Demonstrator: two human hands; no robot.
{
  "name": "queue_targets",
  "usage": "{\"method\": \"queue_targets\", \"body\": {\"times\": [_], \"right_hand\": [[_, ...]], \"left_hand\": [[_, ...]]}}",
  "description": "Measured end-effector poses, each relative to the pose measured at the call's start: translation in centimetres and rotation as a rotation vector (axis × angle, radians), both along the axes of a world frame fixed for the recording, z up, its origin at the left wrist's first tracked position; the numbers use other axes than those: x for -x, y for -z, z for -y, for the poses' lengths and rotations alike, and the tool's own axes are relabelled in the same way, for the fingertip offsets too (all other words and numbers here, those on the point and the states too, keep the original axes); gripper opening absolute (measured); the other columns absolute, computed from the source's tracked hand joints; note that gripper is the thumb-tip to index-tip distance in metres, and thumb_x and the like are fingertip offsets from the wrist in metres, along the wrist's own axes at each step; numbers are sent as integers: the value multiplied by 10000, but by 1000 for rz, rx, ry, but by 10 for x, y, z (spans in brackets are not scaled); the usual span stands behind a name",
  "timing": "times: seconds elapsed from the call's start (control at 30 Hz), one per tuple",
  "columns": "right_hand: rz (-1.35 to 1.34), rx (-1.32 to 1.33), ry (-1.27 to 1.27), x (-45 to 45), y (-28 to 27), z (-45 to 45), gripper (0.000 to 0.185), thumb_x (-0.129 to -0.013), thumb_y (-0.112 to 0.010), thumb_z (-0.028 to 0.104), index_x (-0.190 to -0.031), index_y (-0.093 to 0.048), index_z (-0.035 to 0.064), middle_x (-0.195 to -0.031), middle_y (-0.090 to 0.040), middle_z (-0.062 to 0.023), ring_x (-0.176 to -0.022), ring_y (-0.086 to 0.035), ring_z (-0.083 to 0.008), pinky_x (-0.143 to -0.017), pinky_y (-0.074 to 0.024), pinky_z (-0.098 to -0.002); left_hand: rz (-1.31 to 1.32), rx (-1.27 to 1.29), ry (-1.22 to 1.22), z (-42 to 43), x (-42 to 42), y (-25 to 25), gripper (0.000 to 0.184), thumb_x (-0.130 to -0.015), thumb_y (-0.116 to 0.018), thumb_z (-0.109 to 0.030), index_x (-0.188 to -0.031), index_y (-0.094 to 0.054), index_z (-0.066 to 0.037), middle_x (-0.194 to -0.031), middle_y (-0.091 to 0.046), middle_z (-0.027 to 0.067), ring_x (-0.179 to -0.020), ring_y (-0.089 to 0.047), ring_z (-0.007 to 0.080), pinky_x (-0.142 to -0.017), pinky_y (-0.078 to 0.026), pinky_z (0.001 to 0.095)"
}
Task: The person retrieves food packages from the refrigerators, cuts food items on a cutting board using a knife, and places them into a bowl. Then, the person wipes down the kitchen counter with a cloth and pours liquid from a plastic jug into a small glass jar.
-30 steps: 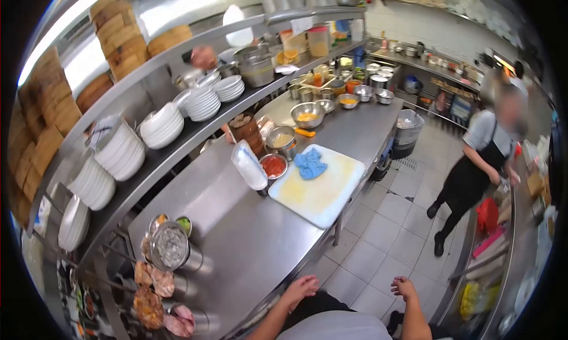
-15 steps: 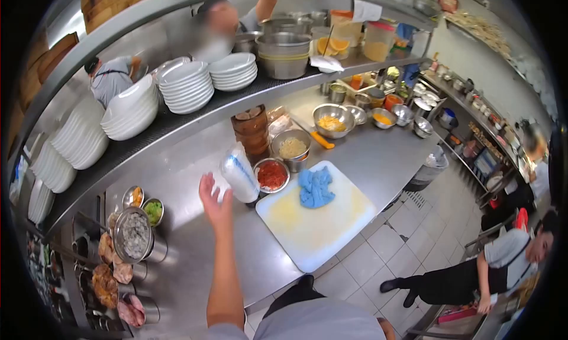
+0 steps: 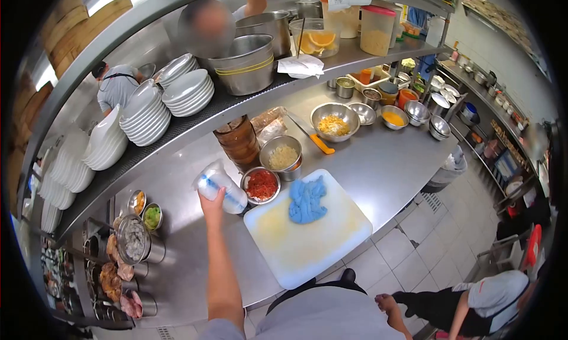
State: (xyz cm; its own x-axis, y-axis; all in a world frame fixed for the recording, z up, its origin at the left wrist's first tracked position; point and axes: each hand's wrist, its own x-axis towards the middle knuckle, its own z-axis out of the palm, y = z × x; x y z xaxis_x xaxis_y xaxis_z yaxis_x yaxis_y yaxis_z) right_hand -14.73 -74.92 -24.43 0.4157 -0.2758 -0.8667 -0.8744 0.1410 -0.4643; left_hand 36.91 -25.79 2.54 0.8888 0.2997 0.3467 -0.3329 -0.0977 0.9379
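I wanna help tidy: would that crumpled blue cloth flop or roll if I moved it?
The crumpled blue cloth would probably droop when lifted, given its soft folds. Pushed, it would likely bunch rather than roll, being a loose heap.

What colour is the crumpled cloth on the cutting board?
The cloth is blue; it shows best in the head view.

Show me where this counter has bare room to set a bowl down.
Two patches of steel counter look bare: left, between the steel pot and the left hand; right, between the cutting board and the stacked bowls. Crowded: behind the cutting board, from the plastic package to the orange-handled knife.
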Motion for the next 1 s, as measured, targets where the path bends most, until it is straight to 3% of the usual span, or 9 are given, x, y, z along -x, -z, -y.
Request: {"method": "queue_targets", "body": {"times": [0.13,0.2,0.33,0.47,0.57,0.63,0.77,0.83,1.0], "right_hand": [[56,-3,-30,-62,6,75,313,-882,-635,202,-1156,-573,65,-892,-674,-78,-657,-649,-194,-523,-508,-336],[93,92,-141,-98,-2,107,358,-900,-620,191,-1229,-543,74,-954,-677,-84,-702,-656,-206,-563,-517,-356],[393,223,35,-156,-55,143,399,-890,-613,162,-1262,-526,46,-905,-683,-95,-687,-649,-181,-547,-497,-288],[654,264,186,-210,-122,146,152,-914,-602,174,-1002,-634,54,-673,-541,4,-536,-469,-76,-477,-388,-228],[809,226,67,-254,-163,123,163,-926,-612,181,-801,-585,79,-623,-472,27,-534,-418,-60,-479,-356,-223],[861,138,-75,-288,-174,103,196,-928,-621,193,-779,-571,74,-620,-485,24,-547,-439,-65,-499,-373,-227],[984,62,-338,-351,-194,43,266,-928,-615,174,-712,-496,75,-626,-497,9,-564,-447,-75,-528,-381,-237],[1021,117,-500,-375,-210,17,291,-931,-608,167,-691,-474,71,-641,-514,-1,-583,-454,-82,-556,-387,-246],[1076,-26,-639,-398,-238,-49,293,-930,-608,164,-684,-480,69,-651,-526,4,-614,-480,-74,-572,-395,-231]], "left_hand": [[-131,53,105,-1,4,-4,663,-790,-756,-91,-1351,-409,-24,-1202,-555,106,-1107,-538,200,-985,-418,342],[-53,31,29,4,20,-7,713,-811,-733,-96,-1416,-358,-42,-1285,-521,118,-1192,-499,212,-1023,-391,345],[10,117,-176,19,67,23,712,-861,-689,-104,-1460,-305,-68,-1348,-485,123,-1253,-455,229,-1051,-365,355],[-172,117,-180,42,168,65,402,-938,-621,-148,-1305,-491,-47,-1216,-539,69,-1100,-519,156,-935,-439,301],[-371,201,-212,87,232,76,198,-943,-623,-185,-1097,-633,-61,-918,-613,-21,-807,-536,74,-750,-459,241],[-424,187,-211,97,261,107,172,-948,-609,-155,-1083,-647,-56,-952,-633,0,-817,-567,78,-714,-480,235],[-390,276,-176,120,287,98,164,-947,-604,-125,-1084,-645,-45,-988,-651,23,-831,-595,92,-710,-510,249],[-374,158,-103,121,295,101,166,-937,-622,-133,-1078,-644,-46,-1023,-651,28,-836,-596,92,-719,-517,246],[-401,271,-178,88,302,82,132,-942,-609,-130,-1040,-635,-45,-1094,-641,56,-936,-605,117,-736,-532,280]]}}
